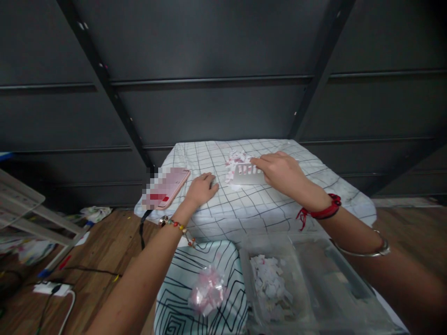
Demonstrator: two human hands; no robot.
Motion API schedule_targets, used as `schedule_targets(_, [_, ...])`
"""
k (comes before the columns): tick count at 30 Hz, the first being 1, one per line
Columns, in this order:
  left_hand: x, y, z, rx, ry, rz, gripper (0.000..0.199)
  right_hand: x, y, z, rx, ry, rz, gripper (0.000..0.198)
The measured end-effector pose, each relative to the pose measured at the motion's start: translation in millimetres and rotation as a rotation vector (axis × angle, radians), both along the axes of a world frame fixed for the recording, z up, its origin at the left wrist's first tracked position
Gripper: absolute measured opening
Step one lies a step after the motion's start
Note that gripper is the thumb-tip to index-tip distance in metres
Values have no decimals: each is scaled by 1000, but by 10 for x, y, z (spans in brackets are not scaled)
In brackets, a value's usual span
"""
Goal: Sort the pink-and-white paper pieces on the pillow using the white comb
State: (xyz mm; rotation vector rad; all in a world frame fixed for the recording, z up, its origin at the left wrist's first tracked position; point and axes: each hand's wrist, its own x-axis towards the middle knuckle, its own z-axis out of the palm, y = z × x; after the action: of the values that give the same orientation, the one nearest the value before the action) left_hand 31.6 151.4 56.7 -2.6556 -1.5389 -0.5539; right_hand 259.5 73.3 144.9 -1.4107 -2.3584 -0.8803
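My right hand pinches the right end of a light grey slotted plate, perhaps plastic, which stands on edge on the table. Behind and beside it lies a heap of small white and pink paper-like scraps, partly hidden by the plate. On the white grid-patterned cloth, my left hand rests palm down with fingers stretched out and holds nothing. A pink-edged phone, partly blurred out, lies to the left of that hand.
Nearest me, a clear plastic bin contains more white scraps. Beside it, a clear bag of pink pieces lies on a teal patterned cushion. A white power strip and cables are on the wooden floor. Dark panels stand behind the table.
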Motion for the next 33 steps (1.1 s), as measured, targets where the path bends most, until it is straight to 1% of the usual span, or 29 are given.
schedule_targets(4, [0,9,-7,-1,0,1,38,53,-40,37,27,3,-15,36])
schedule_targets(8, [1,12,-12,9,-3,-3,37,6,16,30,61,26,-36,37])
schedule_targets(13, [6,-10,8,3,12,4,37,-47,66,-5,18,8,-14,40])
schedule_targets(19, [6,-12,12,-4,-17,-7,34,74,-46,25,0,-36,-69,34])
schedule_targets(22, [10,-15,18,-6,-19,-4,34,103,-78,47,35,-39,-61,33])
schedule_targets(25, [13,-21,28,-12,-7,6,34,51,-54,51,61,-16,-41,34])
schedule_targets(29, [15,-28,36,-15,23,20,37,-52,4,34,19,-12,-13,40])
schedule_targets(33, [15,-27,31,-16,29,21,37,-57,-8,36,-14,-28,-36,41])
